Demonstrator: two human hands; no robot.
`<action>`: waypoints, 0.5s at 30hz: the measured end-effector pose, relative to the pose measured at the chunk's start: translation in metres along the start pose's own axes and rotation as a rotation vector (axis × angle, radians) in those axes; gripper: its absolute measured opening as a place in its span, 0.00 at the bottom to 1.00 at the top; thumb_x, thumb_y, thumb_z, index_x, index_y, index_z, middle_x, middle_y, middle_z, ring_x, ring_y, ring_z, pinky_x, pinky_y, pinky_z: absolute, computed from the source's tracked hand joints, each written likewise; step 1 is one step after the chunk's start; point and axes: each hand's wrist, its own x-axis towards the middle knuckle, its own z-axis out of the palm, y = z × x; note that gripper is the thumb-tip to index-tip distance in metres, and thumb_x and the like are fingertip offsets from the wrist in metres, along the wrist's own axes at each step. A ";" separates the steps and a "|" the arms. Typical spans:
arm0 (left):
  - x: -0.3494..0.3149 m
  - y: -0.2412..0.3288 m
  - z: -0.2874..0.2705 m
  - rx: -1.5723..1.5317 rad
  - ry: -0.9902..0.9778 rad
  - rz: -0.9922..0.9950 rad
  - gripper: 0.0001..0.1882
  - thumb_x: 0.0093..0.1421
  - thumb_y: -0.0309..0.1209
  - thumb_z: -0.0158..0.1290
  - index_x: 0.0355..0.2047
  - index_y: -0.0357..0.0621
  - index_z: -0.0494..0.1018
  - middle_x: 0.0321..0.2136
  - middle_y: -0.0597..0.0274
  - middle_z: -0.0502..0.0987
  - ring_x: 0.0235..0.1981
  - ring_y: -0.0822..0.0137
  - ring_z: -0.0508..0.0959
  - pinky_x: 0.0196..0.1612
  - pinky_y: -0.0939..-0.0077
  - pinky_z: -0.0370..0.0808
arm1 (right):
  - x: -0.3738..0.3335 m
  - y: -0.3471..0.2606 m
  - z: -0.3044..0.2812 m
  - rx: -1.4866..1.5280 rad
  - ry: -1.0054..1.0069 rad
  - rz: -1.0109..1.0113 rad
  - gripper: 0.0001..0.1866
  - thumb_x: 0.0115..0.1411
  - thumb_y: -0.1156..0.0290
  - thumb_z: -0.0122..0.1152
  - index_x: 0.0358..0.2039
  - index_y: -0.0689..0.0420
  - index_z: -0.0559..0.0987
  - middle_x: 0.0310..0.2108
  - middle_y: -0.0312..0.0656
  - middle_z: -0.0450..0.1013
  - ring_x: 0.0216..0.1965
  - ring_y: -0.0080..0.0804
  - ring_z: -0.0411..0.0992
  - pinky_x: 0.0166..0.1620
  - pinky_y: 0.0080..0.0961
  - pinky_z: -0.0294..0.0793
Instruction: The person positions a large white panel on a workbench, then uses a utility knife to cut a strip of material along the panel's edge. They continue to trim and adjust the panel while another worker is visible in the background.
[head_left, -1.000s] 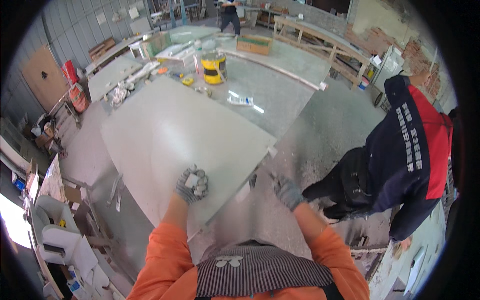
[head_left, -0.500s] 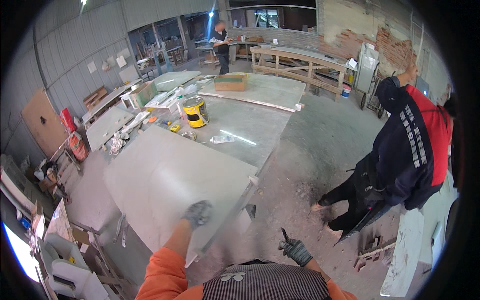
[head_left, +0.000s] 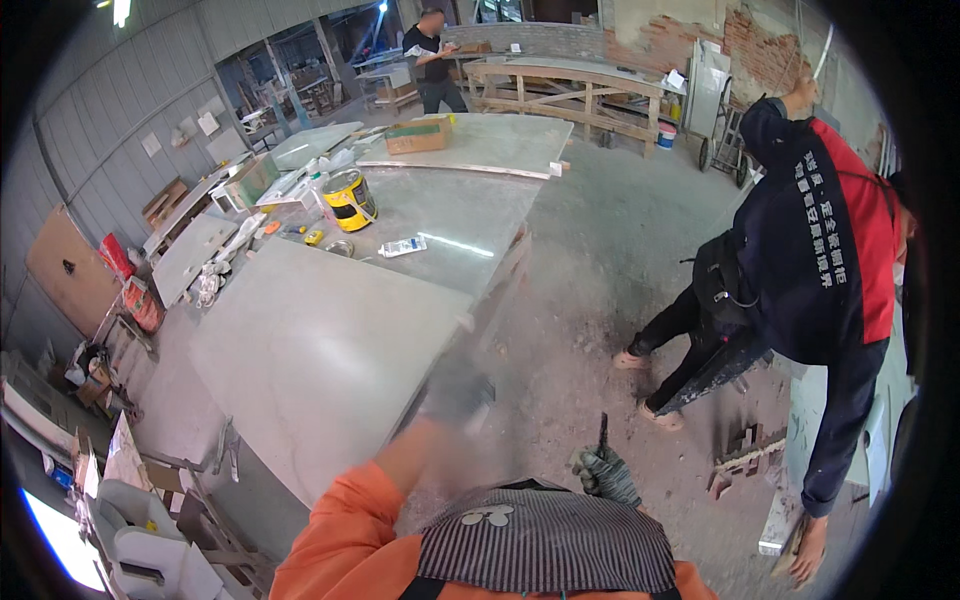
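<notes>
A pale grey slab lies on the work table, with a bright reflection on its face. By its near right edge is my left hand, gloved in grey; motion smears its fingers, so their pose is unclear. My right hand, in a grey-green glove, is closed round a slim dark tool that points upward in front of my striped apron. The tool's exact kind cannot be made out.
Beyond the slab are a yellow can, a white tube and a cardboard box. At right, a co-worker leans over, one hand low by pale boards. Another person stands at the back.
My left hand has moved off the slab's face to its right edge. My right hand has turned the tool more upright. The co-worker's lower arm now reaches down. The whole view has shifted.
</notes>
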 end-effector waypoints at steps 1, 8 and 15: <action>0.011 -0.016 -0.006 0.151 -0.104 -0.134 0.17 0.58 0.42 0.44 0.39 0.45 0.73 0.43 0.53 0.72 0.44 0.51 0.71 0.49 0.47 0.63 | -0.002 -0.001 -0.006 0.019 0.012 0.000 0.15 0.59 0.59 0.58 0.33 0.60 0.74 0.19 0.31 0.69 0.15 0.16 0.62 0.18 0.14 0.61; 0.062 -0.059 -0.021 -0.141 -0.247 -0.712 0.46 0.57 0.65 0.36 0.65 0.46 0.47 0.65 0.49 0.48 0.66 0.49 0.48 0.64 0.43 0.42 | -0.018 -0.016 -0.031 0.018 0.065 0.012 0.12 0.60 0.61 0.58 0.33 0.57 0.75 0.21 0.34 0.72 0.15 0.16 0.62 0.17 0.14 0.60; 0.028 -0.072 0.002 -0.097 -0.136 -0.535 0.41 0.58 0.59 0.40 0.64 0.47 0.50 0.64 0.51 0.52 0.64 0.49 0.53 0.63 0.45 0.46 | -0.017 -0.003 -0.055 0.020 0.075 0.072 0.11 0.60 0.61 0.57 0.32 0.57 0.75 0.21 0.34 0.72 0.14 0.16 0.63 0.16 0.13 0.59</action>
